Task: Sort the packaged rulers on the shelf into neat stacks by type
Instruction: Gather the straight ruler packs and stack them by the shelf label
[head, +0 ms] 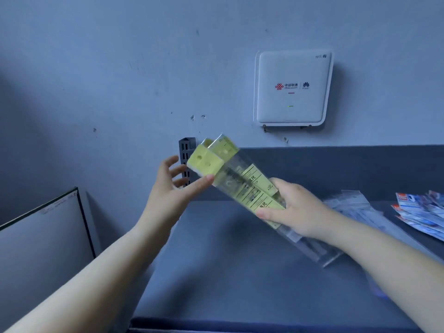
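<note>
Above the shelf (240, 260), the right hand (298, 210) grips a fanned bundle of yellow-carded rulers (240, 181); the left hand (173, 186), fingers spread, touches its top end. Slick sleeves could slide apart and drop.

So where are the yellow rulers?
In the head view's middle, the yellow rulers are held above the shelf, right hand gripping them, left hand touching their top.
</note>
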### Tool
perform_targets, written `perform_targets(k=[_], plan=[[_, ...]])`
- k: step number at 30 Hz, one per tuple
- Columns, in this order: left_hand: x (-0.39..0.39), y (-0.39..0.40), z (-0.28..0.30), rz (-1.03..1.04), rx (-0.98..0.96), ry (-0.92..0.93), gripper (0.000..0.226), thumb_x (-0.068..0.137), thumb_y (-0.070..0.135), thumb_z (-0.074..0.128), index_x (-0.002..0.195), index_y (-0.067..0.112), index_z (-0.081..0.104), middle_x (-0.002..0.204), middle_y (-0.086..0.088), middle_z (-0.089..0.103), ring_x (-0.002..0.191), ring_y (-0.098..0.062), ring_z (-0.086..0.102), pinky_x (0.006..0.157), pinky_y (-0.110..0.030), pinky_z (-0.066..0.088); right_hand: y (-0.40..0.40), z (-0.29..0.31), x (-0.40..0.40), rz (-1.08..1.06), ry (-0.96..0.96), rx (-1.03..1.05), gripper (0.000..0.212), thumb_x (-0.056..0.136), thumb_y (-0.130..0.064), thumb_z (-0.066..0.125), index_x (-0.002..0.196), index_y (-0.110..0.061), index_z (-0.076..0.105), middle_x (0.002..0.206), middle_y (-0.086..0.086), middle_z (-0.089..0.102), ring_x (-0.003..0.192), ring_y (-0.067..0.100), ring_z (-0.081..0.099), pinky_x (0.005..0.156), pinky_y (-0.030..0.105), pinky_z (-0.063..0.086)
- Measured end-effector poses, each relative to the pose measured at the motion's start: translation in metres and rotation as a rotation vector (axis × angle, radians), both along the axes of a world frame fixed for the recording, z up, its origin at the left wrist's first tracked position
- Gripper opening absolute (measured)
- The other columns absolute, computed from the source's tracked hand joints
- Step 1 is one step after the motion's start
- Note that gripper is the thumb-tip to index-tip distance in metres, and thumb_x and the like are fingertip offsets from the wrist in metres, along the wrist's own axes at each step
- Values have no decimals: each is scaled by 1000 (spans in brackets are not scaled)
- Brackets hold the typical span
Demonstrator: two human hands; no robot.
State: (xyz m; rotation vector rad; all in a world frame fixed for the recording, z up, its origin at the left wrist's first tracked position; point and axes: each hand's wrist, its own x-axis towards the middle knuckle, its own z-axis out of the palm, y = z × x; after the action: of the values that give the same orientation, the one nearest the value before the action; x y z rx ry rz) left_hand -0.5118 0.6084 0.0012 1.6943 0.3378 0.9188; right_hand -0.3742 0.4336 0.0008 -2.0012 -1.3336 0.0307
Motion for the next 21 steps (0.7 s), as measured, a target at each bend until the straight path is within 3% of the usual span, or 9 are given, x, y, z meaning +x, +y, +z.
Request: perform_targets(k=[2, 3, 5, 7, 12, 15, 17, 21], plan=[[10, -11, 8, -120, -35, 43, 94, 49, 56, 76, 131, 28, 39, 127, 8, 56, 113, -7, 55, 87, -26, 44, 5, 3, -7, 51, 186, 200, 23, 82, -24, 69, 99, -31, 55, 91, -20, 67, 81, -10, 62, 68, 6, 45], [17, -20, 10, -188, -12, 54, 85, 55, 53, 77, 129, 25, 44, 124, 6, 60, 110, -8, 58, 86, -26, 46, 8, 2, -10, 73, 253, 268, 23, 82, -22, 68, 98, -33, 55, 91, -20, 68, 82, -12, 62, 69, 5, 44], [30, -36, 11, -291, 1, -10, 52, 76, 33, 75, 120, 19, 53, 113, -1, 68, 103, -14, 64, 80, -25, 52, 16, -4, -14, 68, 304, 333, 21, 84, -24, 67, 98, -35, 55, 93, -17, 70, 86, -8, 63, 75, 10, 47], [38, -47, 11, -331, -48, -80, 33, 86, 17, 63, 118, 13, 55, 108, -5, 70, 100, -19, 66, 79, -25, 55, 18, -6, -17, 35, 275, 344, 17, 85, -31, 63, 99, -35, 54, 95, -15, 69, 88, -6, 62, 76, 13, 49], [43, -51, 15, -429, 14, -107, 34, 88, 9, 57, 122, 7, 53, 113, -9, 68, 99, -16, 66, 76, -19, 53, 2, 2, -7, 49, 279, 493, 29, 81, -50, 61, 105, -33, 57, 103, -12, 68, 98, 3, 63, 85, 28, 51], [46, -55, 21, -496, 64, -95, 35, 88, 7, 56, 123, 9, 52, 113, -6, 67, 97, -12, 65, 76, -19, 52, -5, 24, -3, 34, 279, 667, 7, 84, -26, 63, 89, -31, 61, 89, -12, 68, 83, -6, 63, 77, 14, 50], [50, -57, 25, -535, 95, -75, 36, 88, 9, 56, 123, 10, 51, 109, -4, 67, 93, -11, 65, 76, -20, 52, -7, 33, 0, 5, 283, 728, 15, 86, -12, 62, 81, -26, 63, 79, -10, 68, 74, -4, 63, 72, 11, 49], [53, -55, 36, -574, 167, -44, 39, 87, 8, 57, 125, 10, 48, 112, -7, 66, 97, -11, 63, 79, -20, 51, -10, 37, 3, -39, 304, 756, 16, 88, -9, 60, 75, -19, 62, 68, -5, 69, 66, 4, 62, 68, 14, 49]])
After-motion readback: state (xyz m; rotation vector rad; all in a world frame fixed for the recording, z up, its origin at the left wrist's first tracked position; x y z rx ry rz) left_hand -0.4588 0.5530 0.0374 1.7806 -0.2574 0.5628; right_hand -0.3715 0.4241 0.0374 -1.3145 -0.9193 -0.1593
